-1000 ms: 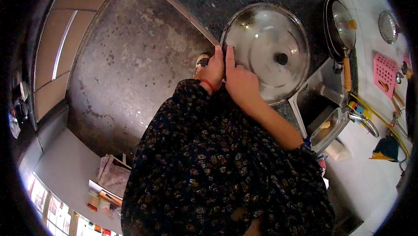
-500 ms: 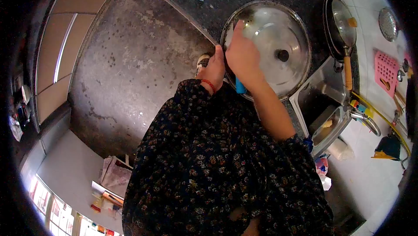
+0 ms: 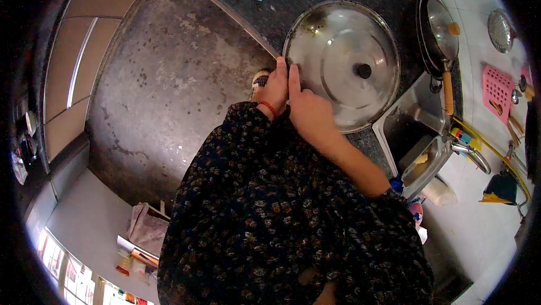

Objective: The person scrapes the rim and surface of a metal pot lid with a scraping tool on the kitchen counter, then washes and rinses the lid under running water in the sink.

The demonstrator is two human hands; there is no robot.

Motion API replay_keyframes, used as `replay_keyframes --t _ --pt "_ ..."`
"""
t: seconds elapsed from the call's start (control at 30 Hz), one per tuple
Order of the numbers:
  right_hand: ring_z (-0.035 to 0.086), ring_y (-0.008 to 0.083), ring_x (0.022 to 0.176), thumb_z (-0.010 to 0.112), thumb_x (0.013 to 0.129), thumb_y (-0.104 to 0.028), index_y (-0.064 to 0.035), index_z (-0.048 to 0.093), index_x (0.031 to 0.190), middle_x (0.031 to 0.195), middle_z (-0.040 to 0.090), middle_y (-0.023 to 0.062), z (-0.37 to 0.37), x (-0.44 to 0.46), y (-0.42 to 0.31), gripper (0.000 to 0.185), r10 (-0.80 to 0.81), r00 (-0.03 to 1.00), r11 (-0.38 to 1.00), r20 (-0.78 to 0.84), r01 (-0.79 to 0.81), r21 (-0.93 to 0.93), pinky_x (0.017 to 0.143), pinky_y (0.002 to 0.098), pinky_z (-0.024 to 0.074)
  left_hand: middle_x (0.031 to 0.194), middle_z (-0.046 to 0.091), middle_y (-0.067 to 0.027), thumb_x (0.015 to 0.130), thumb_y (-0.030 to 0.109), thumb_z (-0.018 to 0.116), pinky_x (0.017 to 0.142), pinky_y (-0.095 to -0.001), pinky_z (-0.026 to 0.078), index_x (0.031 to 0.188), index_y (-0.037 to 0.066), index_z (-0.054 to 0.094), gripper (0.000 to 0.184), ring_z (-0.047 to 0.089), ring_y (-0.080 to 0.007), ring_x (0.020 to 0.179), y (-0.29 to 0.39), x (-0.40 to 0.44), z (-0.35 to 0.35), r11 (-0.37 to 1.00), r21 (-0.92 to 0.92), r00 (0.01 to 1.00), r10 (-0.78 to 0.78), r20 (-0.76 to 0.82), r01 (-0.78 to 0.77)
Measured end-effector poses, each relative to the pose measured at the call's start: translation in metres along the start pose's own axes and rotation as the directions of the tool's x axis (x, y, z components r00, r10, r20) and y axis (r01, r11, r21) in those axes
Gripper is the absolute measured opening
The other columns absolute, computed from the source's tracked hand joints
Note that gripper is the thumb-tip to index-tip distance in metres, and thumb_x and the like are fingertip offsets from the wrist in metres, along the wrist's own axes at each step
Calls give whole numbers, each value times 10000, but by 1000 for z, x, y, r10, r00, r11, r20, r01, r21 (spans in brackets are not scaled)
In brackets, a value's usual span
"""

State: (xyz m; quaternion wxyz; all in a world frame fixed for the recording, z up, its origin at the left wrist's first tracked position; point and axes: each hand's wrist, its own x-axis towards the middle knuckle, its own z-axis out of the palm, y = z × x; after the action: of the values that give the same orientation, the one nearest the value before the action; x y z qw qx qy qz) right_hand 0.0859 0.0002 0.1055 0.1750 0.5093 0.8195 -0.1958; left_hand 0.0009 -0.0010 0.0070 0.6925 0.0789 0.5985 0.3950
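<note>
The person's left hand [image 3: 275,89] is at the counter [image 3: 270,9] edge, its grip hidden; cannot tell. Right hand [image 3: 311,112] just beside it: index finger extended, other fingers curled; whether anything is held, cannot tell. Lid [image 3: 338,34]: right of both hands, knob [image 3: 363,70] up. Sink [image 3: 384,143]: right, nearer. Pan [image 3: 429,54]: far right.

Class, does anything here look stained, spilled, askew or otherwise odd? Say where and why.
The grey floor, left in the picture, looks blotchy, with dark spots and pale patches; wet or stained, I cannot tell. The large lid, otherwise silvery, has a brownish patch near its upper-left rim, perhaps stain or reflection.
</note>
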Motion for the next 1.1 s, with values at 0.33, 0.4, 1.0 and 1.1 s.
replay_keyframes --t 0.33,0.4,1.0,1.1 --pt "595 369 644 491 794 -176 26 196 1308 728 598 218 -27 51 -1 627 273 957 939 -95 -243 244 552 449 474 719 524 -21 883 562 305 603 -279 423 903 55 566 571 496 -130 668 -42 30 -8 998 -52 999 34 -16 -34" --pt "593 379 673 484 786 -158 37 208 1301 740 596 237 -26 62 10 616 277 944 936 -177 -224 273 567 458 468 738 533 -25 876 573 310 615 -276 425 913 51 566 582 505 -130 689 -39 30 -9 999 52 999 -6 -43 8" --pt "576 389 641 450 808 -116 -40 280 1295 708 586 232 -16 -6 28 521 -36 976 988 213 2 156 580 487 451 1095 546 -88 899 507 330 847 -328 404 1120 -7 505 586 514 -199 978 14 2 0 916 -387 973 -16 230 106" --pt "567 397 645 448 829 -159 -32 315 1277 722 582 241 -24 14 41 484 -14 999 978 -48 24 207 587 495 439 1070 557 -54 910 458 354 842 -322 407 1106 28 522 501 528 -180 934 20 -5 2 823 -555 948 68 309 122"
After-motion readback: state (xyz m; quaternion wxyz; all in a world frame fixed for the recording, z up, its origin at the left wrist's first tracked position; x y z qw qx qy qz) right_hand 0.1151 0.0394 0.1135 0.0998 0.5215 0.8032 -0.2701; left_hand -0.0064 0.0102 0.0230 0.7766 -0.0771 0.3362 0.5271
